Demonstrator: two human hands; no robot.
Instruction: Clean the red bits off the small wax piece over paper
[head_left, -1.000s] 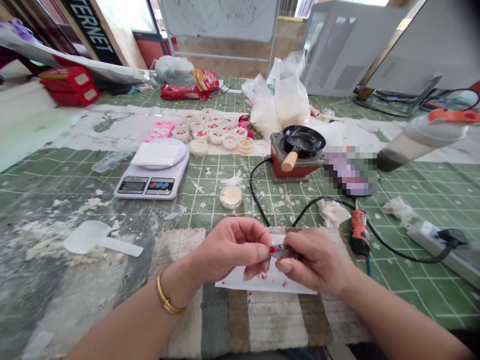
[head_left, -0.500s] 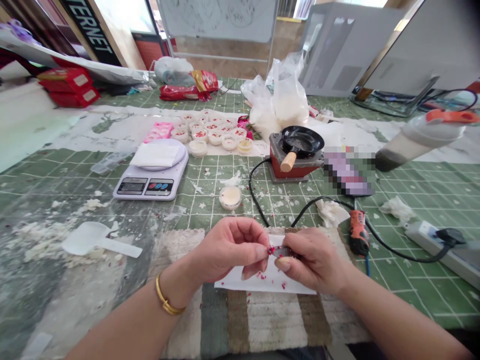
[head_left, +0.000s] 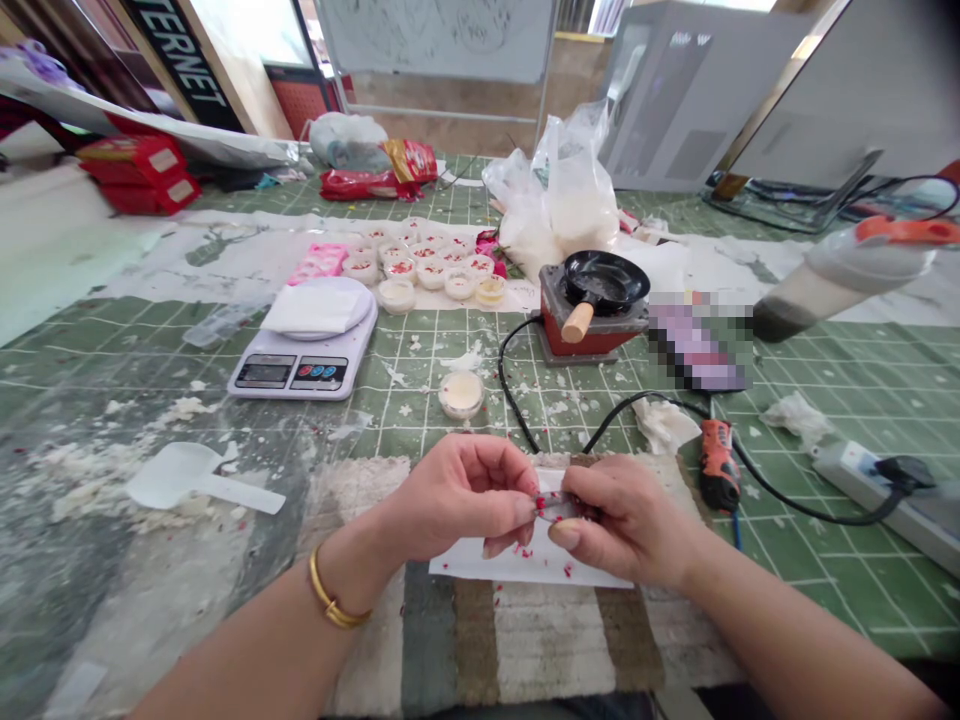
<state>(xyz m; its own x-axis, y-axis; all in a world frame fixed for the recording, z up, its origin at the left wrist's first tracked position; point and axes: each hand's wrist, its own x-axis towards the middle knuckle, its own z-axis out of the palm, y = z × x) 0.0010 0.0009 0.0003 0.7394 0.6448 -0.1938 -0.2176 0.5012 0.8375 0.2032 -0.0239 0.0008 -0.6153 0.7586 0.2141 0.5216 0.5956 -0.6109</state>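
Note:
Over a sheet of white paper [head_left: 480, 562], my two hands meet. My left hand [head_left: 469, 500], with a gold bangle at the wrist, pinches a small red petal piece [head_left: 540, 504] between thumb and fingertips. In the closed fingers of my right hand [head_left: 630, 520] are small grey snips [head_left: 559, 503], mostly covered by the hand, with their blades parted at the petal piece. Red bits cling to the blades, and more red scraps [head_left: 568, 570] lie on the paper. Beyond the hands stands a small round tub [head_left: 460, 395] with a pale filling.
A white scale [head_left: 300, 345] and a white scoop [head_left: 202, 480] are at left, among pale crumbs. Several tubs with red bits [head_left: 431, 272] stand farther back. A small pan [head_left: 606, 280] sits on a red burner; its black cord runs to a power strip [head_left: 885, 500] at right.
The snips' blades have parted; they looked closed together before. Both hands have stayed in nearly the same place.

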